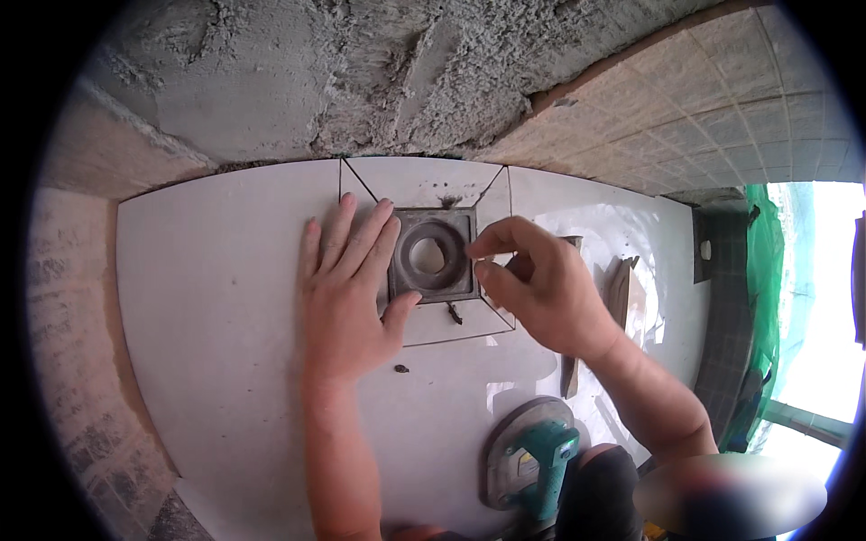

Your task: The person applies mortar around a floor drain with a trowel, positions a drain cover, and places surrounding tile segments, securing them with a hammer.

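Note:
A square grey floor drain (462,290) with a round opening sits among cut pieces of pale tile (433,185). My left hand (347,288) lies flat with its fingers spread on the tile to the left of it. The thumb reaches the drain's lower left corner, and the forefinger rests by its left edge. At the drain's right edge, the thumb and forefinger of my right hand (541,284) come together in a pinch. Whatever lies between those fingertips is too small to make out. Dark crumbs of debris (455,313) lie just below the drain.
A green-handled tool with a round grey base (532,455) stands on the tile near my knee. Narrow offcut strips (625,290) lie to the right. Rough mortar (361,81) covers the far side, a tiled wall (713,99) rises at right, and green netting (765,270) hangs beyond.

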`<state>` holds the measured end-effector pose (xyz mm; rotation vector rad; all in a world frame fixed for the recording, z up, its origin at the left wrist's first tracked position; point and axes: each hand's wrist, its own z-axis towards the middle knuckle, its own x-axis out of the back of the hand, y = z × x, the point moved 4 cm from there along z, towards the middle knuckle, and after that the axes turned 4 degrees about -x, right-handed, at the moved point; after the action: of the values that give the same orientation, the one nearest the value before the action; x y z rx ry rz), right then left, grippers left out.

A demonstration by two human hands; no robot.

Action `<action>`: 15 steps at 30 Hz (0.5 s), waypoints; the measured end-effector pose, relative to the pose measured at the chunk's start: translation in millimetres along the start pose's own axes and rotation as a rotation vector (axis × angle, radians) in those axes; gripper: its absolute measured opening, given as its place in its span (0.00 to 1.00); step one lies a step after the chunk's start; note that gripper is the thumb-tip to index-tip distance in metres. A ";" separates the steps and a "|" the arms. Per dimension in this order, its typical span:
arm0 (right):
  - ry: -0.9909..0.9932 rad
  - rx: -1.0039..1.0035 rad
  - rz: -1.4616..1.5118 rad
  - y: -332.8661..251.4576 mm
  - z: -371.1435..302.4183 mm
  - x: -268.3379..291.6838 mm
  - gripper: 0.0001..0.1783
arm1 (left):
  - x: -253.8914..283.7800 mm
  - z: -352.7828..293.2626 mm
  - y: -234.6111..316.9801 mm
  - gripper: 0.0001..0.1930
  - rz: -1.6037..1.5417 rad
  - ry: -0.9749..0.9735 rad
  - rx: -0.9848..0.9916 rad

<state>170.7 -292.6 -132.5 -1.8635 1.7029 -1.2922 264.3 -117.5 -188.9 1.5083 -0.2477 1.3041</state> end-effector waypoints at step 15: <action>0.149 0.271 -0.537 49.5 20.5 0.9 0.39 | -9.5 3.2 4.4 0.32 0.120 -0.020 0.041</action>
<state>155.0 -312.6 -179.6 -2.1736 1.0383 -1.7936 259.4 -126.2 -193.4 1.5619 -0.3306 1.3972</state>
